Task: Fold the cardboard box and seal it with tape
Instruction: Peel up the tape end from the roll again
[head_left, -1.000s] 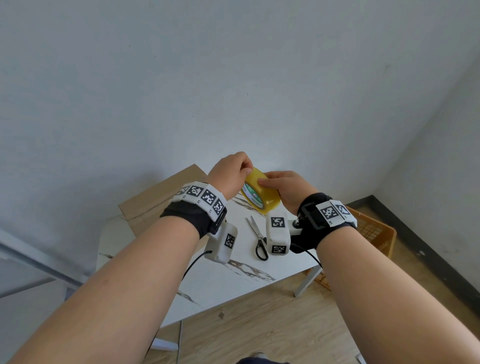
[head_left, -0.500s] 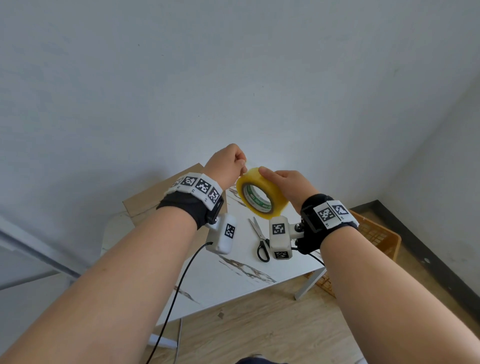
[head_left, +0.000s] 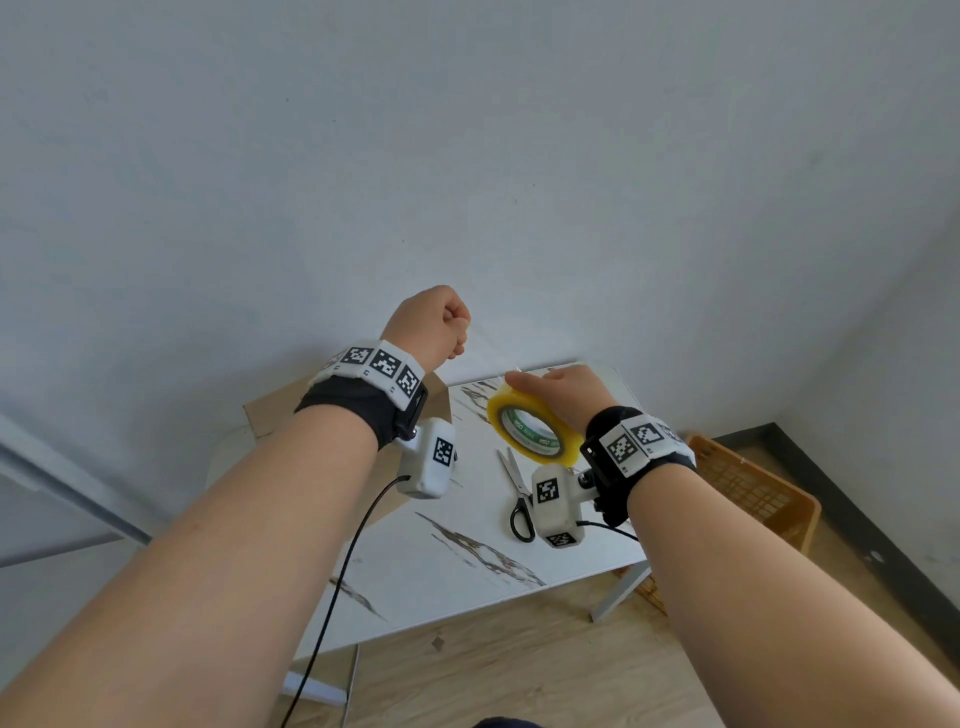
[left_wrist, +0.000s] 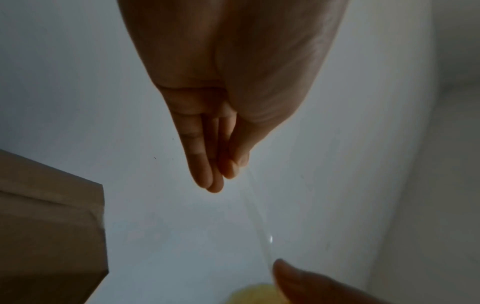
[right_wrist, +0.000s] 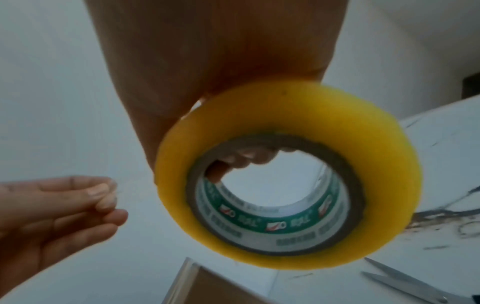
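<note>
My right hand (head_left: 558, 387) holds a yellow tape roll (head_left: 535, 428) above the table, thumb on its outer rim and fingers curled into the core (right_wrist: 246, 158). My left hand (head_left: 441, 322) is raised up and to the left of the roll. Its thumb and fingertips (left_wrist: 228, 172) pinch the free end of a clear tape strip (left_wrist: 257, 216), which stretches down to the roll (right_wrist: 285, 174). The brown cardboard box (head_left: 270, 415) lies at the table's far left, mostly hidden behind my left wrist. Its corner shows in the left wrist view (left_wrist: 52, 226).
Black-handled scissors (head_left: 519, 499) lie on the white marble-patterned table (head_left: 467, 561) under my right wrist. An orange plastic crate (head_left: 753, 488) stands on the wooden floor to the right. A grey wall rises close behind the table.
My left hand has moved up and left, away from the roll, drawing a strip of tape out. My right hand has turned the roll and lowered it slightly.
</note>
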